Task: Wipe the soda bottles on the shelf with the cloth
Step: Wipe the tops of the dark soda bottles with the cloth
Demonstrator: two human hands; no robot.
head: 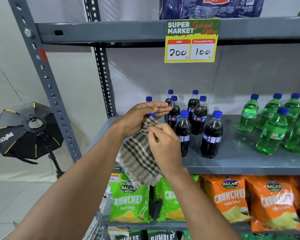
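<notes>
My left hand (142, 116) is raised in front of the cola bottles, fingers stretched flat to the right. The top of a brown-and-cream checked cloth (139, 156) lies against its palm. My right hand (164, 144) pinches the cloth's upper edge between thumb and fingertips, and the rest hangs down past the shelf edge. A blue cap (151, 115) shows just under my left fingers; that bottle's body is hidden by the cloth. Several dark cola bottles (211, 135) with blue caps stand on the grey shelf (241, 163). Green soda bottles (274, 134) stand to their right.
A price sign (191, 40) hangs from the shelf above. Green (128, 200) and orange (230, 198) snack bags fill the shelf below. The rack's grey upright (47, 80) rises at left, with a black studio softbox (24, 130) on a stand beyond it.
</notes>
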